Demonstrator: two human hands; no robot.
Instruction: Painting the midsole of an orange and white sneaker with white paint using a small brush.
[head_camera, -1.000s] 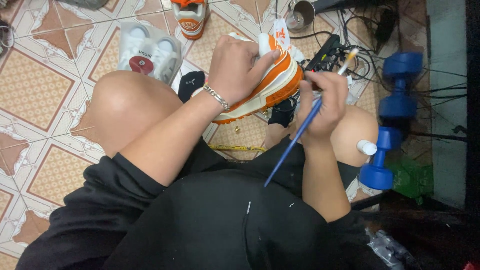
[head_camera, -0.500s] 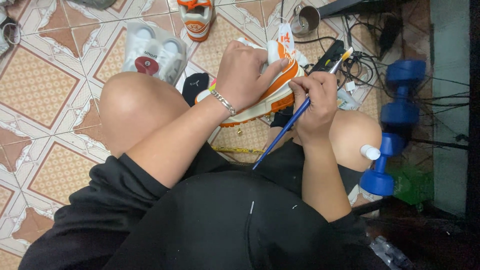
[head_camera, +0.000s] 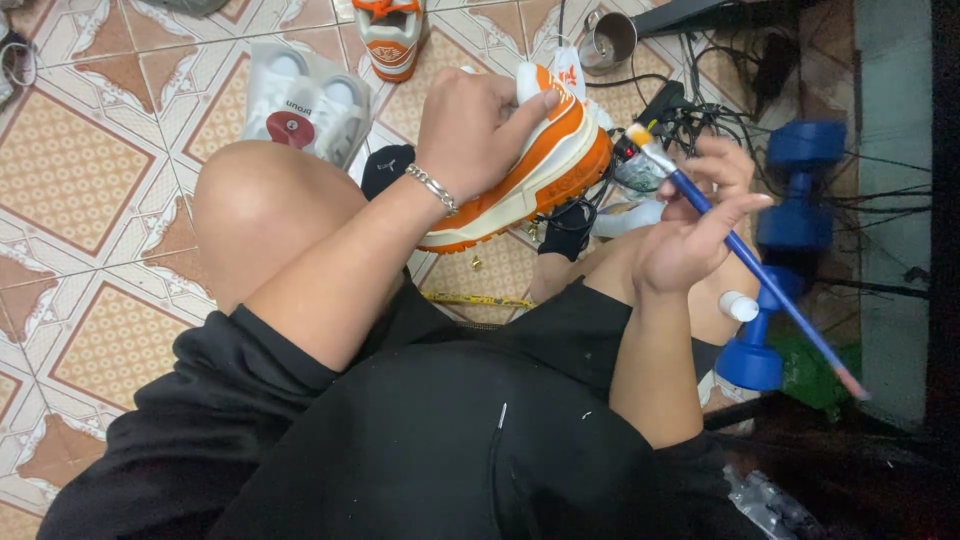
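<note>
Pretty even indoor light on the tiled floor (head_camera: 90, 150), soft shadows, right side dim; the right hand (head_camera: 700, 215) looks slightly motion-blurred.

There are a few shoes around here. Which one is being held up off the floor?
The orange-and-white sneaker, gripped in the left hand above the knees. The other orange shoe and the white pair rest on the tiles.

Left hand (head_camera: 478, 128) gripping orange-and-white sneaker (head_camera: 535, 165), right hand (head_camera: 690, 235) holding blue paintbrush (head_camera: 745, 260), tiled floor (head_camera: 80, 130)
</note>
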